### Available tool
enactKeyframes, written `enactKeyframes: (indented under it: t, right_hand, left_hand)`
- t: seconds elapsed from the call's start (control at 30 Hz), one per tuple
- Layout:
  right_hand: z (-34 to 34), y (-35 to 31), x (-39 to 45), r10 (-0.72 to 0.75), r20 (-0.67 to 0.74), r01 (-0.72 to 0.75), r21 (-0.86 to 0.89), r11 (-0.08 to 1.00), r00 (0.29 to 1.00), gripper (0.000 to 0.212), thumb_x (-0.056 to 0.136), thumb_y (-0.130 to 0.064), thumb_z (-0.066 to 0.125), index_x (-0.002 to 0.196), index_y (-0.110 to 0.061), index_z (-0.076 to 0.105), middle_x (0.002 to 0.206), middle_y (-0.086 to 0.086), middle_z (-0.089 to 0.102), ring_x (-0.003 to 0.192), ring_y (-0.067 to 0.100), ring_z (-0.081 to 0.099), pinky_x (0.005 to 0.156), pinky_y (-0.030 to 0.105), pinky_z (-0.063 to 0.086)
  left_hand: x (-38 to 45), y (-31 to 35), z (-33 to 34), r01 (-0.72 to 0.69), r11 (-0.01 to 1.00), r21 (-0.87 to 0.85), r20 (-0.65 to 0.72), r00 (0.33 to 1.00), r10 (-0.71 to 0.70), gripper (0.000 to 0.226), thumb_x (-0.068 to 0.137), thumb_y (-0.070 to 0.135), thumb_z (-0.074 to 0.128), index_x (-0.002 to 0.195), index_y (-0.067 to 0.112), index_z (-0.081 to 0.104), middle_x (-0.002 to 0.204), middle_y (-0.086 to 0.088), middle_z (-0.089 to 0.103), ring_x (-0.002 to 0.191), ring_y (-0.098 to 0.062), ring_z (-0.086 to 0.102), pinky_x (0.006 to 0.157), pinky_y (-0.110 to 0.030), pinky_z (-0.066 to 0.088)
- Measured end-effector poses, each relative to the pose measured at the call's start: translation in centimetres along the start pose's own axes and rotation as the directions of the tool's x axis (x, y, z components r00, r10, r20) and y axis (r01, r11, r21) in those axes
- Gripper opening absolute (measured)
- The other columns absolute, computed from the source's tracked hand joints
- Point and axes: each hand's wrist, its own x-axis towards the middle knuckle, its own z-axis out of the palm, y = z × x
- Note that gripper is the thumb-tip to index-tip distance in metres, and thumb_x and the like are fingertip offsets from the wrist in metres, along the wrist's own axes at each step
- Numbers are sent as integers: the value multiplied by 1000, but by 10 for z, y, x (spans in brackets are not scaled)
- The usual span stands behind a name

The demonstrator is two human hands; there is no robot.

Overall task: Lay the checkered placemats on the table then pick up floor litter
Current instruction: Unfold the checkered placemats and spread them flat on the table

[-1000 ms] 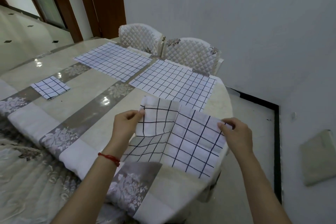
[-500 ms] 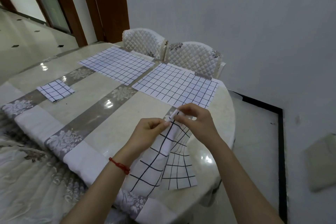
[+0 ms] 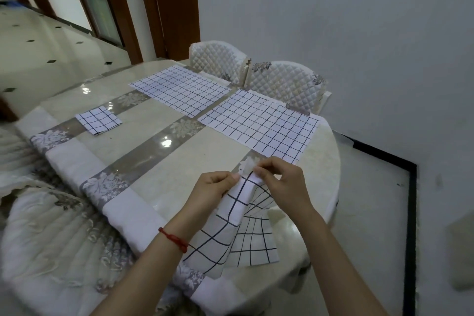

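Note:
My left hand and my right hand pinch the top edge of a white checkered placemat, close together above the table's near right corner. The cloth hangs folded down from my fingers and drapes onto the table. Two more checkered placemats lie flat at the far side: one in front of the left chair, one in front of the right chair. A small folded checkered placemat rests at the left of the table.
Two white quilted chairs stand behind the table against the wall. A quilted cushioned seat sits at the near left. Tiled floor with a black border strip runs on the right; a pale flat object lies by the wall.
A second ago my hands held the placemat spread wide; they have come together at its top edge, so the cloth now hangs folded. The view has shifted slightly.

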Motion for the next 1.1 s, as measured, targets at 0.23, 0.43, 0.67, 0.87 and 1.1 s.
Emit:
enactKeyframes:
  t: [0.23,0.43,0.67,0.87,1.1]
  right_hand:
    - [-4,-1,-16,105,152,-135,197,971,983,13,80,-8,66,69,-15,67,62,-10,61,62,4,54,62,14,45]
    - [8,-12,-20,176,200,-201,113,973,964,21,80,-14,67,59,-16,64,53,-8,52,52,4,43,54,12,36]
    - [42,-35,-13,259,-57,-255,73,964,964,24,78,-22,68,59,-12,59,52,-6,48,53,7,43,57,19,37]
    - [92,-69,-6,262,-177,-233,172,957,949,21,74,-15,72,56,-19,62,50,-10,58,56,5,54,60,22,45]
    - [146,-99,-4,188,-162,-172,109,979,969,15,83,-15,63,71,-17,72,60,-12,66,62,-5,59,59,8,45]
  left_hand:
    - [-26,-5,6,-66,996,66,-171,982,77,12,81,13,64,71,11,70,69,-3,66,67,-11,58,67,-25,46]
    - [-40,0,-6,-133,968,211,-286,939,191,11,83,15,63,73,18,68,71,8,68,68,0,59,67,-16,45]
    - [-47,17,-28,-285,854,436,-288,855,432,18,82,23,64,65,20,64,60,5,63,60,-6,56,59,-18,44]
    - [-31,22,-72,-209,951,226,-146,958,246,16,84,28,61,74,20,70,73,-7,71,73,-19,66,71,-38,55]
    - [-23,34,-132,-148,989,-11,15,989,149,17,86,19,60,89,5,69,95,-23,68,90,-28,66,65,-21,57]
